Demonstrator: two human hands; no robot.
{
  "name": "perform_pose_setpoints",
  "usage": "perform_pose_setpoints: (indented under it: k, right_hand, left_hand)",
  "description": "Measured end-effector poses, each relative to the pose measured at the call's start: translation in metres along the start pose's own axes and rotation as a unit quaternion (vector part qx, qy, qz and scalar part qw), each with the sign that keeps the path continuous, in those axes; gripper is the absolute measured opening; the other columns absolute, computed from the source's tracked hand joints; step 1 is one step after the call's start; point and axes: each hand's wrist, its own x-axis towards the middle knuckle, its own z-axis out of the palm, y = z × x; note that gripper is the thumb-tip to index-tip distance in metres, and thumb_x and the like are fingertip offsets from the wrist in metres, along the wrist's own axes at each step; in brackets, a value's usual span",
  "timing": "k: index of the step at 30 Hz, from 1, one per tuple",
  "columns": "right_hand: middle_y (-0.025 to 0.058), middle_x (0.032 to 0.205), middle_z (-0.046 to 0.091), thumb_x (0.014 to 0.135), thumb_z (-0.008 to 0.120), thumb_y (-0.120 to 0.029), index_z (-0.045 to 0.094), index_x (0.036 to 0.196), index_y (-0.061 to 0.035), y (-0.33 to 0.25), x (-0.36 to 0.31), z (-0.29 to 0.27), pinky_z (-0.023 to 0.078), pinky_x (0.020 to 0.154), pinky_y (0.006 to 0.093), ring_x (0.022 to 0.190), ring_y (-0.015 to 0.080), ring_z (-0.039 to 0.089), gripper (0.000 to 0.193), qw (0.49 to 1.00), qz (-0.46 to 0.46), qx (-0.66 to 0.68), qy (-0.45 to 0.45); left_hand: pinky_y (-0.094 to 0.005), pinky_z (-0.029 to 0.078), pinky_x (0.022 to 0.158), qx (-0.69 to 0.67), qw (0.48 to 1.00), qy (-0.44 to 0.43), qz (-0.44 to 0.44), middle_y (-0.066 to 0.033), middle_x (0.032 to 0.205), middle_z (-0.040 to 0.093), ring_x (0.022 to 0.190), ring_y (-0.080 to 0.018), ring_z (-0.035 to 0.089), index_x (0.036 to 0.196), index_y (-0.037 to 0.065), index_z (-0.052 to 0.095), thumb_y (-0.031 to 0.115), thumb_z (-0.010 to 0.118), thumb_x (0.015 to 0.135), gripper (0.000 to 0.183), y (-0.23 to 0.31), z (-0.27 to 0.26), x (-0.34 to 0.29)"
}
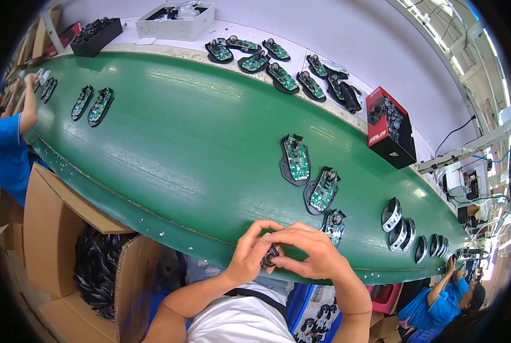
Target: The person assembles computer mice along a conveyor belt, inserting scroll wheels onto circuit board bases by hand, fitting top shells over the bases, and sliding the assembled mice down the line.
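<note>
My left hand point(248, 253) and my right hand point(314, 250) meet over the near edge of the green conveyor belt. Between their fingertips is a small dark part point(271, 255), mostly covered by the fingers, so its kind cannot be made out. Both hands are closed on it. Just beyond my right hand lies a black base with a green circuit board point(334, 227), like an opened computer mouse. Two more such boards on black bases, one nearer point(323, 191) and one farther point(296, 160), lie on the belt.
Several board assemblies point(281, 78) line the far ledge, with a red-and-black box of small parts point(390, 123). A white box point(175, 23) and black bin point(97, 38) stand far left. A cardboard box point(55, 228) of black parts stands near left. Co-workers point(10, 151) work at both ends.
</note>
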Motion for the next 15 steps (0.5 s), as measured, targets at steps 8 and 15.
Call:
perform_pose_setpoints:
  k: [8, 15]
  right_hand:
    - [0.0103, 0.113, 0.068, 0.078, 0.076, 0.004, 0.069, 0.109, -0.0008, 0.054, 0.033, -0.052, 0.06, 0.083, 0.0307, 0.093, 0.0177, 0.069, 0.032, 0.974, 0.077, -0.011, 0.213]
    - [0.0114, 0.105, 0.07, 0.078, 0.079, -0.003, 0.069, 0.108, 0.0004, 0.105, 0.079, -0.072, 0.058, 0.084, 0.0313, 0.091, 0.0194, 0.071, 0.032, 0.965, 0.073, -0.133, 0.214]
  left_hand:
    - [-0.0235, 0.043, 0.051, 0.026, 0.999, -0.036, -0.027, -0.0123, 0.075, 0.064, 0.054, -0.0098, 0.053, 0.123, 0.001, 0.045, 0.021, 0.044, 0.105, 0.027, -0.001, -0.003, -0.004]
    - [-0.0231, 0.042, 0.052, 0.041, 0.999, -0.026, -0.01, -0.0088, 0.073, 0.064, 0.054, -0.0079, 0.052, 0.12, 0.001, 0.049, 0.018, 0.048, 0.104, 0.023, -0.004, 0.0, -0.003]
